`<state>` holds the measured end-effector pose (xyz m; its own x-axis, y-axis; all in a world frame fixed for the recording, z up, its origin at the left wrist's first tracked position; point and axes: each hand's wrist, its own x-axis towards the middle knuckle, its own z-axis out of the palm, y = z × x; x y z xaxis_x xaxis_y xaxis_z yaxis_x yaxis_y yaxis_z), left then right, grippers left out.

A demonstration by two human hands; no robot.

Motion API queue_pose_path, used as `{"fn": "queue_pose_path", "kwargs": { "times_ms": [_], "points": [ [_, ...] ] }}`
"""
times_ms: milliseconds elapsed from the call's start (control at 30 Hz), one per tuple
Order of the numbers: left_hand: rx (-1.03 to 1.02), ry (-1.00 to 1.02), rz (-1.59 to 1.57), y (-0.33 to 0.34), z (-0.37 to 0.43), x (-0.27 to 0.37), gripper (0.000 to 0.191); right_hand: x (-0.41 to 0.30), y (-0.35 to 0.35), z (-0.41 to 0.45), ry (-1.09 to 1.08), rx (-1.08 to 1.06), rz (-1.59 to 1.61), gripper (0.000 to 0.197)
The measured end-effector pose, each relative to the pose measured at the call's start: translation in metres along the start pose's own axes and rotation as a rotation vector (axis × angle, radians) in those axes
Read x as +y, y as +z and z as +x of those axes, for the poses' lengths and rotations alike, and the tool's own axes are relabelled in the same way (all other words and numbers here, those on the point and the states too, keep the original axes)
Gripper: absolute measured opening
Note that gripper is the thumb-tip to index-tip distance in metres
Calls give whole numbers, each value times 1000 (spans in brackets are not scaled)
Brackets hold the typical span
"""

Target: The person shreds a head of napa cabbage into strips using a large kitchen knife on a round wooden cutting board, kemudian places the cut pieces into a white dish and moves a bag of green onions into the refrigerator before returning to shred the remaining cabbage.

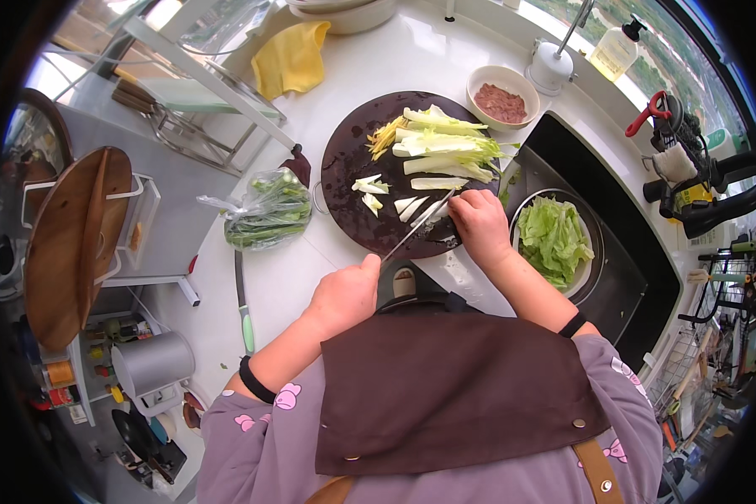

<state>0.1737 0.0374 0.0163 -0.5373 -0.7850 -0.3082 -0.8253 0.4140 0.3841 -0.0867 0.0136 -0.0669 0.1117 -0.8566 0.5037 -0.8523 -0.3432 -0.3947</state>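
Note:
My left hand (346,293) is closed round the handle of a kitchen knife (418,227), whose blade slants up over the round dark cutting board (346,157). Fingers bent, my right hand (481,220) presses on a pale stalk piece (438,211) beside the blade, near the board's lower right edge. Several pale leafy stalks (444,145) lie across the board's upper right, with yellow shreds (387,135), which look like ginger, at their left. Cut white pieces (370,186) are at the middle left of the board. Much of the knife handle is hidden in my hand.
Raw meat (499,104) fills a white bowl behind the board. Lettuce leaves (553,239) sit in a bowl at the dark sink (630,277). Bagged greens (268,211) and a green-handled knife (247,327) lie left. A yellow cloth (290,57) and a pump bottle (616,49) stand farther back.

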Motion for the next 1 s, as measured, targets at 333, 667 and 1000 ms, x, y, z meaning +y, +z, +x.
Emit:
{"fn": "queue_pose_path", "kwargs": {
  "times_ms": [333,667,1000],
  "points": [
    [-41,-74,24,4,17,1,15,4,4,-3,2,3,16,16],
    [40,-82,-2,-11,-1,1,14,-16,-10,3,67,-2,135,21],
    [-59,-25,42,0,3,15,13,6,-2,-9,120,-97,181,15]
  ]
}}
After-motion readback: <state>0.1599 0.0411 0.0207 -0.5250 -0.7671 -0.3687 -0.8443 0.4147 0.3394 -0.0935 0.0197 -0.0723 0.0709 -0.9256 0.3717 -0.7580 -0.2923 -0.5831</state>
